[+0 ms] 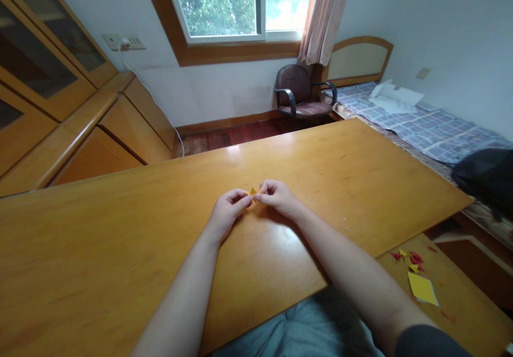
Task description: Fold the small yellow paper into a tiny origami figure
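A small piece of folded yellow paper [253,192] is held just above the middle of the wooden table [120,229]. My left hand [230,211] pinches its left side between thumb and fingers. From the other side, my right hand [279,199] pinches its right edge, so the fingertips of both hands nearly meet. A pointed tip of the paper shows between them; the rest is covered by my fingers.
At lower right, a lower wooden surface [473,298] bears a stack of yellow paper squares [422,288] and several small red and yellow folded papers [414,261]. Beyond the table stand an armchair [294,87], a bed [436,127] with a black bag [487,178], and a cabinet [124,127].
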Motion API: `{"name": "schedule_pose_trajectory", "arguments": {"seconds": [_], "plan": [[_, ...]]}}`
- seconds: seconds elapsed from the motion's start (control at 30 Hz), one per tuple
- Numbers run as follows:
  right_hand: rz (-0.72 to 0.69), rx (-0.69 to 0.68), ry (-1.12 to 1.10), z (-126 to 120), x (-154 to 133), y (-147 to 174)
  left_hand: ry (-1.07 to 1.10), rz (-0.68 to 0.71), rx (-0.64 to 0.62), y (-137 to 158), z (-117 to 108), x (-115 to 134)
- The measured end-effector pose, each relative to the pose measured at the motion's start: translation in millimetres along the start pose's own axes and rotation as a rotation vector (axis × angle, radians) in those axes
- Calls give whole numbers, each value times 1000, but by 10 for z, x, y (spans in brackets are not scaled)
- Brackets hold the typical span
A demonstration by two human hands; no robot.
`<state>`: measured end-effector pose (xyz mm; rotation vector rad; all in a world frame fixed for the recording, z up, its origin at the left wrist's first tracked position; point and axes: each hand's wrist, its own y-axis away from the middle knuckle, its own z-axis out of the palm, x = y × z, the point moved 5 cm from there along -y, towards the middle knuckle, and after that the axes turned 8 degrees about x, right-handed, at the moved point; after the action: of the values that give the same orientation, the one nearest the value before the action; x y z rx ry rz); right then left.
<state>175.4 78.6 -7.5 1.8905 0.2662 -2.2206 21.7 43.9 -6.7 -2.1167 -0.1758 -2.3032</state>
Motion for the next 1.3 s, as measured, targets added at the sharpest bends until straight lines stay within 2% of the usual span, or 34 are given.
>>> {"name": "schedule_pose_trajectory", "arguments": {"seconds": [0.23,0.4,0.73,1.03,1.3], "plan": [[-2,21,18,9,-55,11,17,4,34,-17,-38,-35],[-2,-30,16,34,-68,12,22,23,66,-19,-52,-5],[59,-58,-87,20,50,-6,76,-10,49,-5,-32,-8],[77,-73,-203,65,-37,11,162,-2,10,43,22,50],[53,-6,-170,39,-43,8,56,69,37,5,-33,21]]}}
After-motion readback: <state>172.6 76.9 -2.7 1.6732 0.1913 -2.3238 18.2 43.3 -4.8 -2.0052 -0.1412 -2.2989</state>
